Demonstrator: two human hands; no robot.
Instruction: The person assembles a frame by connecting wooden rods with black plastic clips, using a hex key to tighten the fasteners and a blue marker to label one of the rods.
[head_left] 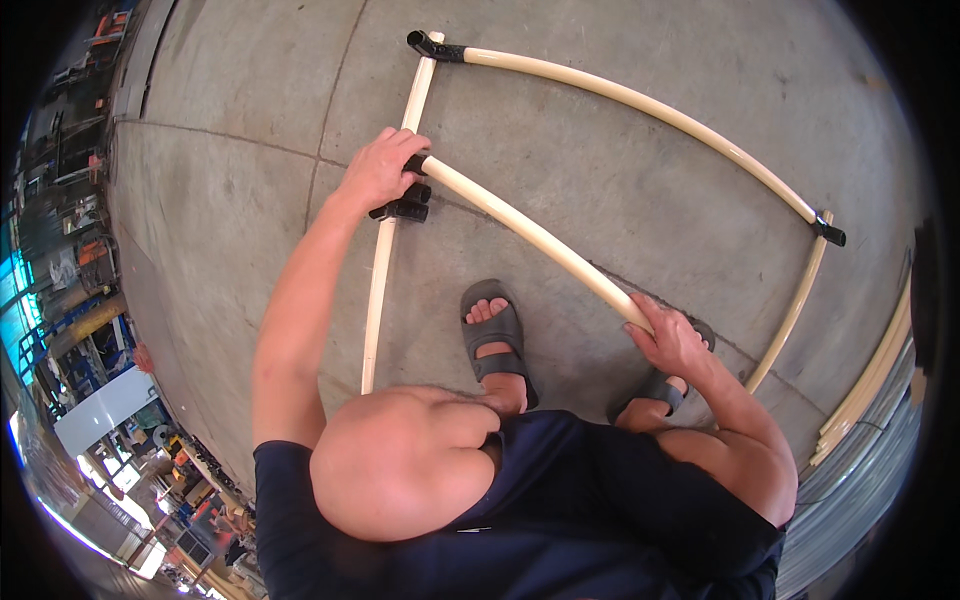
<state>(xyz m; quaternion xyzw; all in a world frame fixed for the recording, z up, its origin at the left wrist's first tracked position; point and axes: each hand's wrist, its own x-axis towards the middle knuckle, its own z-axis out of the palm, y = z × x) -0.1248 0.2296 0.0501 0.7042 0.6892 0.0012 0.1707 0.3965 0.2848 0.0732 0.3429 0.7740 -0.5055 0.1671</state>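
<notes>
- Got a long, glossy cream pipe (530, 233) held slantwise over the floor, high end of the view at left, low end at right, inside a three-sided layout of similar pipes.
- Black tubular end fitting (415, 163) on its left end, partly covered by fingers.
- Left hand (383, 168): curled closed around that end fitting. Can't tell if also touching the pipe underneath, too hidden.
- Right hand (668, 338): wrapped closed around the opposite end, thumb along the near side, pipe tip lost in the palm.
- Just below the left hand, a chunky black connector (402, 208) sitting on the straight cream left-side pipe (378, 300).
- Farther out, a cream far-side pipe (640, 103), looking bowed in the fisheye, with a black corner joint (440, 50) at left and a black end joint (828, 230) at right.
- From that right joint, a cream right-side pipe (795, 310) running back toward the body.
- Under it all, grey jointed concrete floor (230, 200), plus feet in dark grey strappy sandals (505, 335).
- Way off right, stacked cream pipes (880, 370) beside silvery-grey lengths (860, 490).
- Far left, cluttered workshop gear (90, 250), mostly blurry.
</notes>
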